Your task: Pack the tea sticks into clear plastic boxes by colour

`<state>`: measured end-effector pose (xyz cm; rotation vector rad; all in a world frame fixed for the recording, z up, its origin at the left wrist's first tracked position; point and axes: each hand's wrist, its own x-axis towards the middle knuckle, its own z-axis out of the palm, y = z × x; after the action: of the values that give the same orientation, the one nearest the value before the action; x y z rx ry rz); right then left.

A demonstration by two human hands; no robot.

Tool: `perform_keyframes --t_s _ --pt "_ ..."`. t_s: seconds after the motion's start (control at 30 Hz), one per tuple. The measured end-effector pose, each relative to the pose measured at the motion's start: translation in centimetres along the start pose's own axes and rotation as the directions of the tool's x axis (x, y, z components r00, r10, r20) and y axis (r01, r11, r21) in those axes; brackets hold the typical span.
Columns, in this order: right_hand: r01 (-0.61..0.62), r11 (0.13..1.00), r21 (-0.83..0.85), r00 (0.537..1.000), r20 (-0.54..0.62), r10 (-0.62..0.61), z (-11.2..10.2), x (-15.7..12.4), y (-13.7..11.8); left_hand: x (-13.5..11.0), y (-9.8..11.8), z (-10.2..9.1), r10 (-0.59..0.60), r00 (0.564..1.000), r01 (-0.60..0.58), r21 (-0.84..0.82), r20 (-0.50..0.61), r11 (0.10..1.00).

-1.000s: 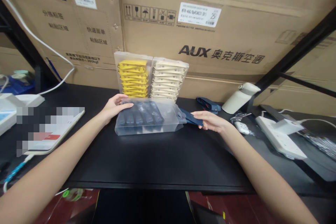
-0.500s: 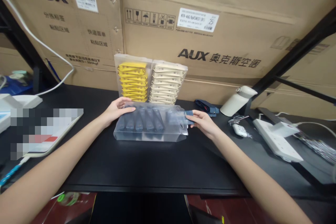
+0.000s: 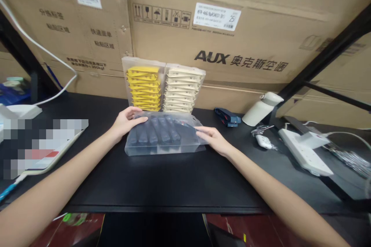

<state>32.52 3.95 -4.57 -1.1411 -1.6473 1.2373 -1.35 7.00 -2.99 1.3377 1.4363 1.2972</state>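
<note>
Packets in dark navy wrapping [image 3: 153, 130] stood in a leaning row in the left part of a long, translucent plastic box [image 3: 187, 141], which lay lengthwise on the worktop. Toward its right end, one loose dark blue packet [image 3: 185, 124] slanted near the mouth. The left hand [image 3: 126, 123] held the box's far left corner, its grip pinching the wall, thumb on top. The right hand [image 3: 213, 139] touched the right end, fingers drawn close together; whether that grip pinched the loose packet or only the plastic, I could not tell.

The slanted packet might have caught on the flap or jammed against its neighbours, since it sat crosswise to the row. A hard push from the right could have toppled the row or bowed the thin wall, and a slack left grip could have let the box slide.

The black, smooth worktop [image 3: 174, 181] also bore two upright translucent boxes, one with yellow packets [image 3: 144, 88], the other with cream packets [image 3: 182, 89]. Another folded dark blue packet [image 3: 228, 117] lay near a cream bottle with a grey cap [image 3: 262, 109]. A white power strip [image 3: 305, 152] lay farther right; brown cardboard cartons [image 3: 246, 34] walled the back, above a dark red floor [image 3: 232, 229].
</note>
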Motion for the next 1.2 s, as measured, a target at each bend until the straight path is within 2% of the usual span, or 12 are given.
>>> perform_keyframes --t_s 0.1,0.2,0.23,0.3,0.4,0.53,0.6,0.7,0.8,1.0,1.13,1.2 --pt "-0.016 0.997 0.078 0.969 0.247 -0.004 0.0 -0.4 -0.8 -0.1 -0.1 0.1 0.019 1.000 -0.019 0.015 0.017 1.000" --pt "-0.099 0.980 0.170 0.895 0.445 0.013 -0.2 -0.7 -1.6 -0.3 -0.3 0.4 0.037 0.997 -0.037 0.010 0.062 0.999" --pt "-0.131 0.974 0.186 0.878 0.477 0.027 -0.2 -0.7 -1.7 -0.3 -0.3 0.5 0.038 0.996 -0.039 0.006 0.078 0.999" --pt "-0.168 0.959 0.227 0.892 0.449 0.050 -0.2 -0.6 -1.6 -0.4 -0.3 0.6 0.043 0.993 -0.043 0.002 0.110 0.999" --pt "-0.181 0.934 0.307 0.946 0.315 0.080 -0.1 -0.4 -1.0 -0.4 -0.4 0.6 0.051 0.987 -0.052 0.002 0.151 0.999" --pt "-0.224 0.931 0.289 0.913 0.397 0.096 -0.1 -0.4 -0.8 -0.4 -0.5 0.6 0.051 0.984 -0.050 -0.007 0.170 0.999" --pt "-0.231 0.929 0.291 0.912 0.396 0.103 0.2 -0.4 -0.8 -0.4 -0.6 0.6 0.058 0.983 -0.058 -0.002 0.173 0.998" --pt "-0.184 0.943 0.278 0.960 0.257 0.111 1.0 -0.1 -1.0 -0.5 -0.6 0.7 0.058 0.980 -0.060 0.004 0.191 0.998" --pt "-0.091 0.981 0.172 0.985 0.157 0.064 1.7 0.3 -0.9 -0.7 -0.5 0.8 0.064 0.968 -0.068 0.006 0.244 0.998" --pt "-0.022 0.997 0.073 0.977 0.211 0.007 1.8 0.4 -0.1 -0.9 -0.4 0.7 0.062 0.930 -0.076 0.023 0.361 0.997" --pt "-0.008 0.999 -0.037 0.966 0.258 0.017 0.7 0.3 -0.1 -0.7 -0.3 0.6 0.059 0.926 -0.075 0.027 0.374 0.997" --pt "-0.008 0.999 -0.036 0.953 0.304 0.019 -0.2 0.2 -0.5 -0.5 -0.2 0.5 0.063 0.927 -0.075 0.019 0.369 0.997"
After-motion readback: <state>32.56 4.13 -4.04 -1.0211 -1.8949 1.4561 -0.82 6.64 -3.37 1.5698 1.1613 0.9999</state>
